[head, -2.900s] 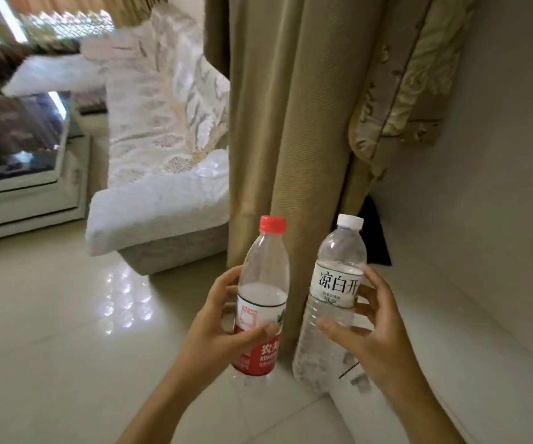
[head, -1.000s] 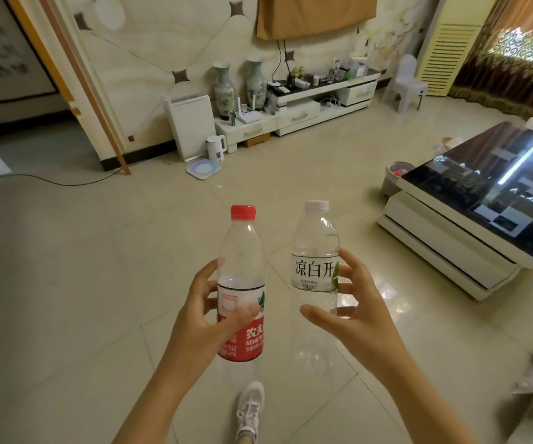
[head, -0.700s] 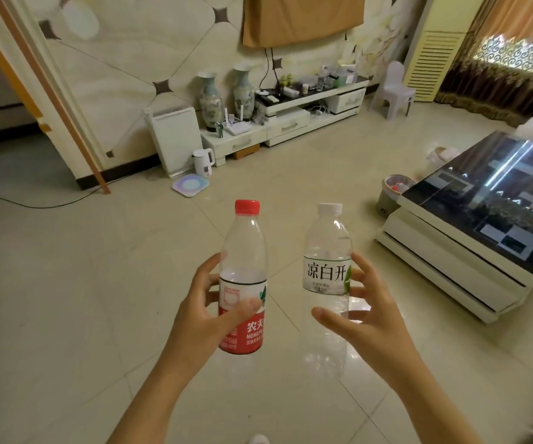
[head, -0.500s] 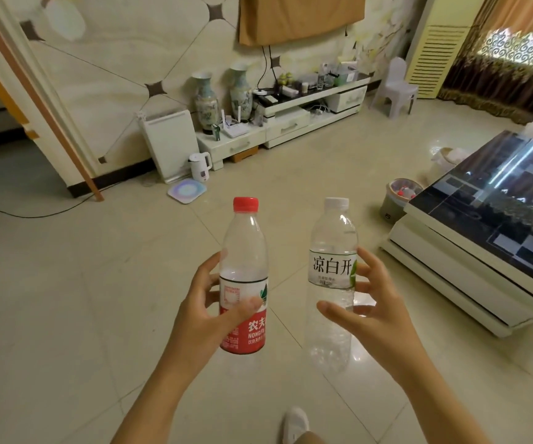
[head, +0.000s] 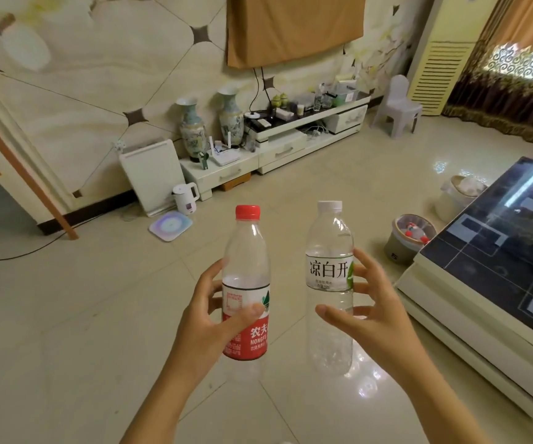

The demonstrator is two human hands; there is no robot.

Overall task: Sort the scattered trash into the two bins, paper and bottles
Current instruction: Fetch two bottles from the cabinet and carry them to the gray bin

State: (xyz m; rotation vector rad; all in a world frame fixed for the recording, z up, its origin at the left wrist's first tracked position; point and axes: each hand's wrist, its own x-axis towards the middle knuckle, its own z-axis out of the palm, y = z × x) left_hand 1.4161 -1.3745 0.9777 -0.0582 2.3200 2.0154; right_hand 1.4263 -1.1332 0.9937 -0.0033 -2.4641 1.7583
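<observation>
Beyond our right hand (head: 377, 318), the glossy dark-topped desk (head: 470, 302) fills the far right, its white base on the tiled floor (head: 66, 315). Ahead of both hands, a low white TV cabinet (head: 284, 149) runs along the patterned wall, with two painted vases (head: 210, 126) standing on it. Between the desk and our right hand sit two bins: a grey bin (head: 409, 241) just off the desk corner, with red-and-white items inside, and a white bin (head: 460, 197) beyond it holding pale crumpled material. Above and left of our left hand (head: 213, 318), a white kettle (head: 185, 197) and a flat scale (head: 170, 224) rest on the floor.

We hold two clear bottles upright and side by side, apart from each other. Our left hand grips the red-capped bottle (head: 247, 283), thumb pressed across its red label and fingers wrapped behind. Our right hand grips the white-capped bottle (head: 329, 283), thumb on the near side below the white label, fingers curled round the far side. Both bottles are in the air over the floor, well short of the bins.
</observation>
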